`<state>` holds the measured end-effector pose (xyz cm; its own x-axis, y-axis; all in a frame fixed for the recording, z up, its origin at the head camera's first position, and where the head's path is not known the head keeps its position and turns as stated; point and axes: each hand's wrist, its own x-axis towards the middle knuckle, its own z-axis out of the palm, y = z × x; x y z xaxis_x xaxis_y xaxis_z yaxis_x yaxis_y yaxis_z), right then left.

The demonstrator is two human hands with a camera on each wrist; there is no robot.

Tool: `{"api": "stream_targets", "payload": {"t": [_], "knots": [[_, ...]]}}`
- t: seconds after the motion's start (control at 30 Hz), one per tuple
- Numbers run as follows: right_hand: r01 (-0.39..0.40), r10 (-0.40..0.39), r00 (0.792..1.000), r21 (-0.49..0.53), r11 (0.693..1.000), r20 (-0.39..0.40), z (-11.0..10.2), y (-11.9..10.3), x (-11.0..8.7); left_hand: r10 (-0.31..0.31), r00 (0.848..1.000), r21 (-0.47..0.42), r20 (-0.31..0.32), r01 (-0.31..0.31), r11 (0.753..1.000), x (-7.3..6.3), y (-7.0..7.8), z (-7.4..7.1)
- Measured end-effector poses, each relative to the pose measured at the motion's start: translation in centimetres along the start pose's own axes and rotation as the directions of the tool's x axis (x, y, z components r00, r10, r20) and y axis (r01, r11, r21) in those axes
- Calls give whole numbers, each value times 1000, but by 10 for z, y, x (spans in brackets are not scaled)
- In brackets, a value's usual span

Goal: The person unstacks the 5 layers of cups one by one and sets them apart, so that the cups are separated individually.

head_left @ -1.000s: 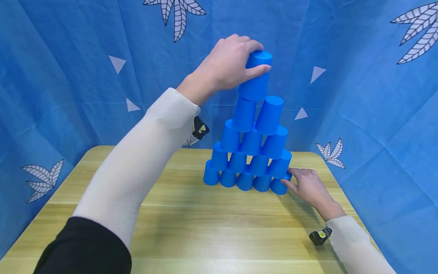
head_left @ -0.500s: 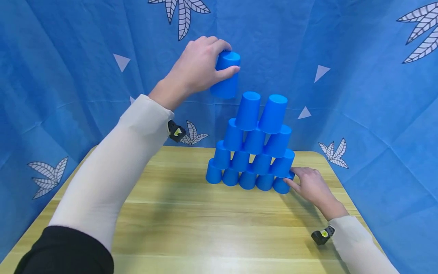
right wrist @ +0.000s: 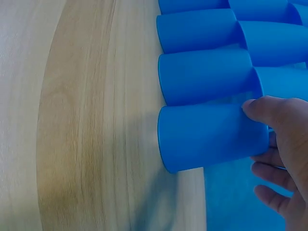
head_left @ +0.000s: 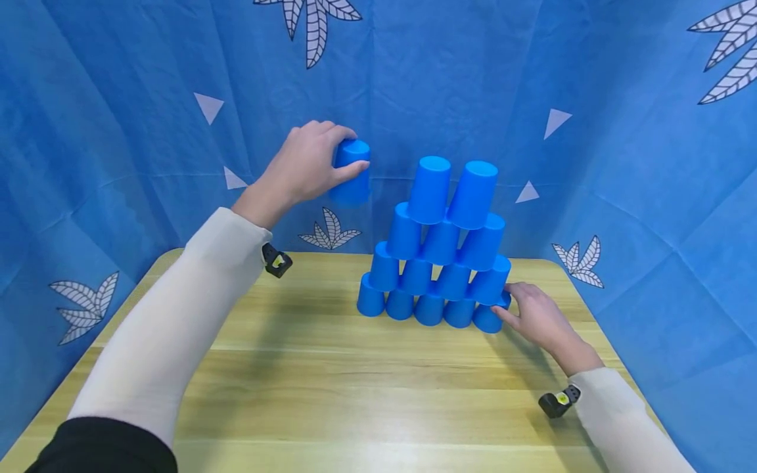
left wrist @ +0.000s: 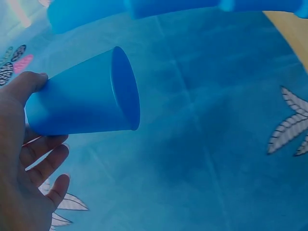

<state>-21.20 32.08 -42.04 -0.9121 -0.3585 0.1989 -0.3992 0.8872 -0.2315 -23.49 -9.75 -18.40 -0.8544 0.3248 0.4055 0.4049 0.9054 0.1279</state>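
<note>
In the head view my left hand (head_left: 303, 163) holds a blue plastic cup (head_left: 353, 180) upside down in the air, left of the stack. The left wrist view shows thumb and fingers gripping that cup (left wrist: 84, 98) near its base, its mouth facing away from the palm. A pyramid of upside-down blue cups (head_left: 440, 244) stands on the table, two cups forming its top row. At its lower right corner my right hand (head_left: 537, 320) pinches the end cup (right wrist: 211, 137) of the bottom row, thumb on the near side and fingers behind.
The wooden table (head_left: 355, 394) runs under both arms, its back edge close behind the pyramid. A blue cloth (head_left: 449, 79) printed with white leaves and triangles hangs at the back and sides. Each wrist wears a small black camera (head_left: 276, 261).
My left hand has lifted the cup off the pyramid's top, carried it left, then lowered it somewhat. The right hand stays at the bottom corner cup.
</note>
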Motion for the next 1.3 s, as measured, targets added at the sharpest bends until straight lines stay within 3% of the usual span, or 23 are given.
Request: {"api": "stream_targets", "payload": {"t": [0.37, 0.8, 1.13, 1.3], "knots": [[19, -18, 999, 13, 1000, -29, 4, 1, 6, -17, 998, -21, 58, 18, 1000, -26, -43, 44], [-25, 27, 999, 54, 998, -38, 5, -3, 11, -55, 990, -48, 126, 62, 997, -56, -85, 103], [-20, 26, 997, 75, 997, -79, 7, -4, 12, -97, 972, -75, 215, 116, 990, -61, -111, 148], [-47, 53, 996, 83, 995, -70, 8, -6, 13, -111, 970, -85, 218, 132, 988, -62, -127, 171]]}}
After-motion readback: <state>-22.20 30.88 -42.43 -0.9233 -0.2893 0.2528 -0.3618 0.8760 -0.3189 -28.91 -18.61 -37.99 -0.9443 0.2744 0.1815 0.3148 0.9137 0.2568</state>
